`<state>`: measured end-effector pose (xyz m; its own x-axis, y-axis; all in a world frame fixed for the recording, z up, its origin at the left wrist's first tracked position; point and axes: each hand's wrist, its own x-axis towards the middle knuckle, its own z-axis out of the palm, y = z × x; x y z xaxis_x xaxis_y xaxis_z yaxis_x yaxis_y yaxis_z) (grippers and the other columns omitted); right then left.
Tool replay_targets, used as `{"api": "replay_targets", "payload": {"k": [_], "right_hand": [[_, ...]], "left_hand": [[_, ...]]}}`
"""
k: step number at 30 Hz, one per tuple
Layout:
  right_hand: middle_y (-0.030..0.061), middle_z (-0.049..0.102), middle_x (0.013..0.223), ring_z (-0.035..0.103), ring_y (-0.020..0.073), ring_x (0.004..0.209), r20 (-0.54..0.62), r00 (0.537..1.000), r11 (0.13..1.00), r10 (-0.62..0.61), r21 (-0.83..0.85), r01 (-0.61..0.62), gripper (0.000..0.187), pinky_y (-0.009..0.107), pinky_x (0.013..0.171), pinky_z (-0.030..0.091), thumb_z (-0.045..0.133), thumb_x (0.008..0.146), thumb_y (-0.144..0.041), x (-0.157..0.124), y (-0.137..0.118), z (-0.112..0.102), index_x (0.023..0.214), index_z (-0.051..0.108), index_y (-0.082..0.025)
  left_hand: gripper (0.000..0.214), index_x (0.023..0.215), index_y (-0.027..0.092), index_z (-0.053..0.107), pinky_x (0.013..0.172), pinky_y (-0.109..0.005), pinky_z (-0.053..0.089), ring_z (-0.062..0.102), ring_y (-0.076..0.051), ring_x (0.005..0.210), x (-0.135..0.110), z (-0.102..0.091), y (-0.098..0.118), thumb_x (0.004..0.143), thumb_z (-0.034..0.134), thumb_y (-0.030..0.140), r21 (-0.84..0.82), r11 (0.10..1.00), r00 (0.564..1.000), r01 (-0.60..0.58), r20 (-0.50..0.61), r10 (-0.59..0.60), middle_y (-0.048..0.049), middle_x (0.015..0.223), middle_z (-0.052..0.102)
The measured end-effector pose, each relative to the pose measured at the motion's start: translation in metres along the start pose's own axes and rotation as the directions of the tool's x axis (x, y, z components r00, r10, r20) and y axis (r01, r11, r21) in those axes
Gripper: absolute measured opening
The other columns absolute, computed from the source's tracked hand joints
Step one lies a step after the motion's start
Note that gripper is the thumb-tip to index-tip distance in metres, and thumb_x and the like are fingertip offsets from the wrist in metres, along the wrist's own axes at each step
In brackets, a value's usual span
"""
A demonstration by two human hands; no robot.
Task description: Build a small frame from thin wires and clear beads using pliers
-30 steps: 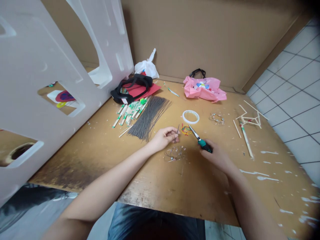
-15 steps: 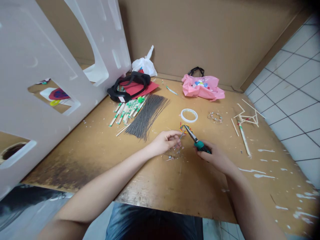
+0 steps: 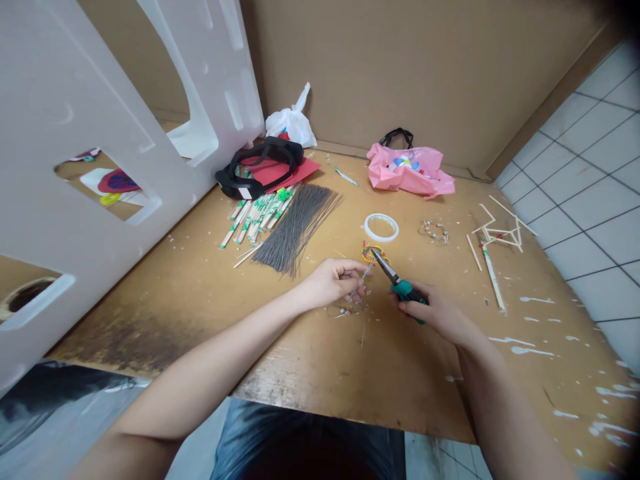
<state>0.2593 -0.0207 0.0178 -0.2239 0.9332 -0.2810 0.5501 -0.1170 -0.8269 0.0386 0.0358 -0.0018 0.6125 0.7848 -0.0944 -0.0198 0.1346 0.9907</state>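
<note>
My right hand (image 3: 430,310) is wrapped round the green and black handles of a pair of pliers (image 3: 395,277). Their metal jaws point up and left, with the tip at the upper end of a thin grey wire (image 3: 367,272). That wire is pinched between the fingers of my left hand (image 3: 340,283). Below those fingers is a loop of wire with beads (image 3: 346,311), partly covered by the hand. Just beyond the plier tip lie red and yellow rubber bands (image 3: 381,253). Whether the jaws grip the wire is too small to tell.
A fan of grey wires (image 3: 297,230) and paper-wrapped chopsticks (image 3: 257,213) lie left, by a black headset strap (image 3: 293,150). A tape roll (image 3: 381,227), beaded wire ring (image 3: 433,231) and pink bag (image 3: 405,170) lie beyond. Right is a stick frame (image 3: 503,237); a white plastic panel (image 3: 120,107) stands left.
Both hands hold nearly the same pose, with the plier tip still at the wire's end. The view has shifted slightly.
</note>
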Motion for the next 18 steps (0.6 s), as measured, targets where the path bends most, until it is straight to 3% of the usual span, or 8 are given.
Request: {"api": "replay_targets", "payload": {"k": [8,18], "right_hand": [[0.0042,0.060,0.079,0.054,0.0151,0.069,0.152,0.988,0.987,0.010,0.156,-0.034,0.023,0.028,0.063,0.041,0.054,0.073,-0.033,0.002,0.004,-0.004,0.087,0.057,-0.015],[0.0054,0.061,0.085,0.057,0.0164,0.074,0.174,0.985,0.978,-0.006,0.207,-0.030,0.024,0.028,0.064,0.043,0.055,0.073,-0.033,0.003,0.002,0.000,0.089,0.059,-0.015]], "left_hand": [[0.021,0.091,0.011,0.064,0.046,-0.016,0.045,0.059,-0.007,0.048,-0.006,0.003,0.009,0.072,0.058,0.012,-0.040,0.993,0.992,0.112,0.064,-0.110,0.0006,0.060,0.064],[0.020,0.088,0.011,0.065,0.046,-0.018,0.044,0.059,-0.009,0.049,-0.005,0.004,0.007,0.072,0.054,0.010,0.055,0.991,0.984,0.124,0.124,-0.130,-0.0005,0.060,0.065]]}}
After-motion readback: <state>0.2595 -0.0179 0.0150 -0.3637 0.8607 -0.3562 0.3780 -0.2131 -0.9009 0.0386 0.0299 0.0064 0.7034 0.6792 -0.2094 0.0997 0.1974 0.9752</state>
